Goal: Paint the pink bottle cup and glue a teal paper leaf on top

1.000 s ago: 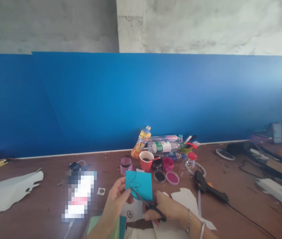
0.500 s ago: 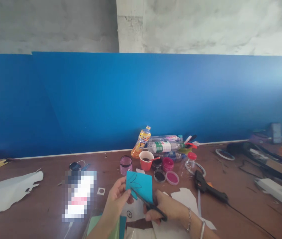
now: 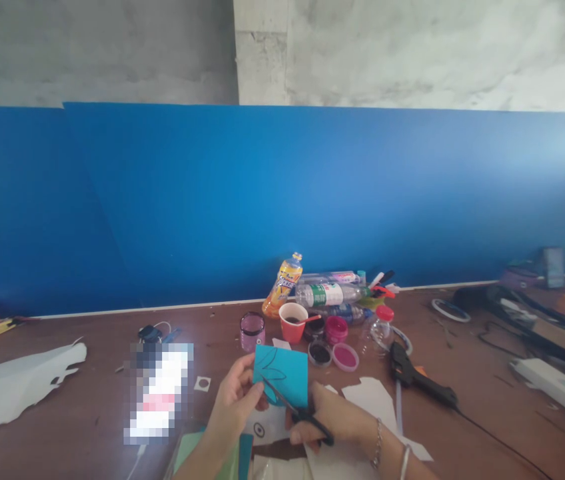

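- Blue paper [image 3: 292, 373] is held up off the table [image 3: 97, 390], low in the view and near its middle, with curved petal-like outlines drawn in dark line on its face.
- Left hand [image 3: 236, 398] is at the paper's 8 o'clock, its grip narrow: it pinches the edge, thumb on the drawn face.
- Right hand [image 3: 326, 415] is at 4 o'clock, its fingers closed round the handles of the dark scissors [image 3: 296, 412]; the blades lie against the paper's lower part, pointing to 10 o'clock. How far they are parted is too small to tell.
- Seen from the paper, an orange-labelled bottle [image 3: 282, 288] leans at 12 o'clock, with a red and white cup [image 3: 292, 331] just nearer and a purple jar [image 3: 252, 337] at 11.
- Clear bottle with a green label [image 3: 326, 294] lies on its side at 1 o'clock.
- Pink pot [image 3: 336, 330] and black dish [image 3: 320, 355] are at 2 o'clock, with a pink dish [image 3: 345, 358] just beside them.
- Black glue gun [image 3: 420, 380] rests at 3 o'clock, well apart from the paper.
- Small white square [image 3: 203, 384] with a dark round mark lies at 9 o'clock.
- Green sheets [image 3: 190, 453] lie between 7 and 8, partly behind the left forearm.
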The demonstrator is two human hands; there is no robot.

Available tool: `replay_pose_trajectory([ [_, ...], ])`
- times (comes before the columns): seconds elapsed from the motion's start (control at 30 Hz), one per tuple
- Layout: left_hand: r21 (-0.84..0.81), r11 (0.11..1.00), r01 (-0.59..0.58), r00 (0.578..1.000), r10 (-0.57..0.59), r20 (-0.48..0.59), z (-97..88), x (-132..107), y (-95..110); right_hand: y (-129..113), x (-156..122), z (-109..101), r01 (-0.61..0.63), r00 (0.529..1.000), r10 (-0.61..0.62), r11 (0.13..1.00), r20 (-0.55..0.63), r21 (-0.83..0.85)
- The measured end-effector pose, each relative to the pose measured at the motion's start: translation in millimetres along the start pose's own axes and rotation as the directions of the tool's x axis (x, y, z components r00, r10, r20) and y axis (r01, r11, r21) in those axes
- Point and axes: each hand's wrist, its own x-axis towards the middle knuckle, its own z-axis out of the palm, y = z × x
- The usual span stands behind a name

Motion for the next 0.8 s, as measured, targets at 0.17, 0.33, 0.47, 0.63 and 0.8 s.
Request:
replay_pose_trajectory([
  [0.17,-0.004,1.000,-0.001,1.000,0.001,0.013,-0.7,0.2,-0.8,1.1,-1.0,-1.4,-0.016,1.000,0.015,0.999,-0.026,-0.052],
  [0.33,0.002,1.000,-0.017,0.999,0.017,0.032,-2.3,1.1,-3.6,-0.6,-3.6,-2.6,-0.053,0.998,0.050,0.996,-0.032,-0.078],
  [0.47,-0.005,1.000,-0.015,0.999,0.015,0.052,-4.5,2.8,-6.4,3.8,-2.5,-4.4,-0.089,0.995,0.084,0.991,-0.052,-0.105],
  [0.63,-0.002,1.000,-0.003,0.996,0.003,0.085,-4.3,2.8,-6.8,7.8,-0.3,-4.7,-0.084,0.996,0.082,0.992,-0.031,-0.091],
  [0.8,0.006,1.000,0.007,0.998,-0.007,0.067,-2.3,1.2,-5.1,5.4,-0.5,-3.0,-0.038,0.999,0.037,0.999,-0.007,-0.028],
])
